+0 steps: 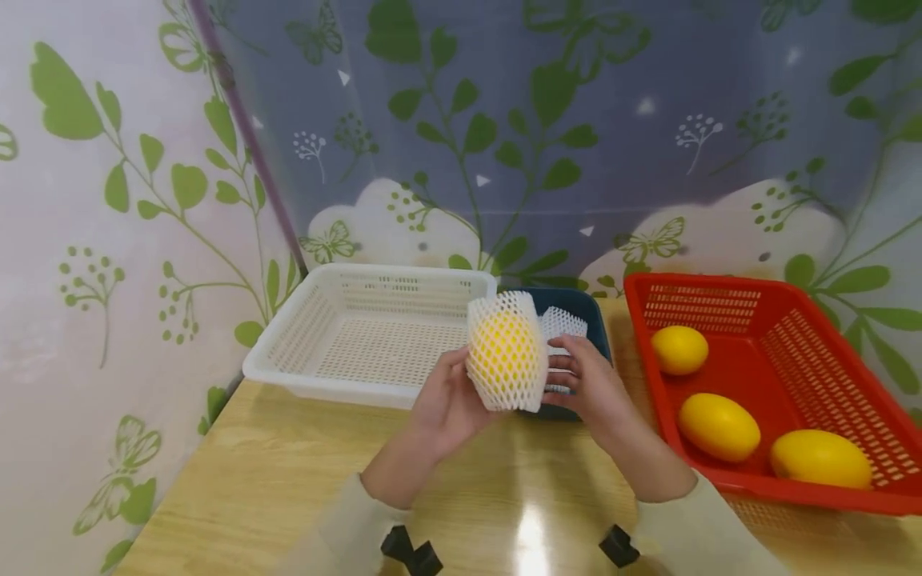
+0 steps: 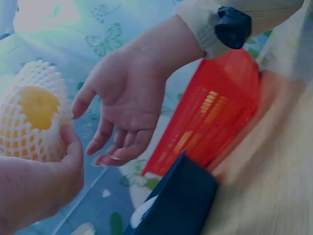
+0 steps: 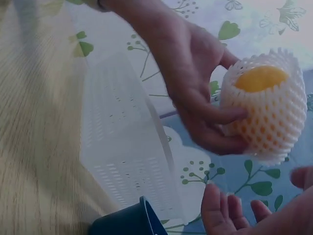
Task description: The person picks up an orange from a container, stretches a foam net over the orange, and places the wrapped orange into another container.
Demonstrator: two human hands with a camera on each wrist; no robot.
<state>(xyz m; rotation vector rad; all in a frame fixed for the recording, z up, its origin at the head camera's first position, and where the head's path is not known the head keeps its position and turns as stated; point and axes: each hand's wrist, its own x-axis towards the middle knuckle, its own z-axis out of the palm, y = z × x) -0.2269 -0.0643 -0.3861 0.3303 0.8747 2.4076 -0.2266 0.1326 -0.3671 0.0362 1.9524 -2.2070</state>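
A yellow oval fruit (image 1: 507, 346) sits inside a white foam net sleeve (image 1: 531, 394), raised above the table in front of the baskets. My left hand (image 1: 452, 404) grips the sleeved fruit from its left side, thumb and fingers curved round it. In the right wrist view the yellow top of the fruit (image 3: 261, 78) shows through the sleeve's open end. Just to the right, my right hand (image 1: 594, 386) hovers with relaxed, parted fingers. The left wrist view shows a gap between this right hand (image 2: 132, 93) and the sleeve.
A white basket (image 1: 288, 382) stands at the back left. Behind my hands is a dark teal bin (image 1: 598, 320) with more white foam sleeves (image 1: 563, 322). At right, a red basket (image 1: 778, 384) holds yellow fruits (image 1: 719, 426). A patterned curtain (image 1: 461, 144) hangs behind the wooden table (image 1: 288, 472).
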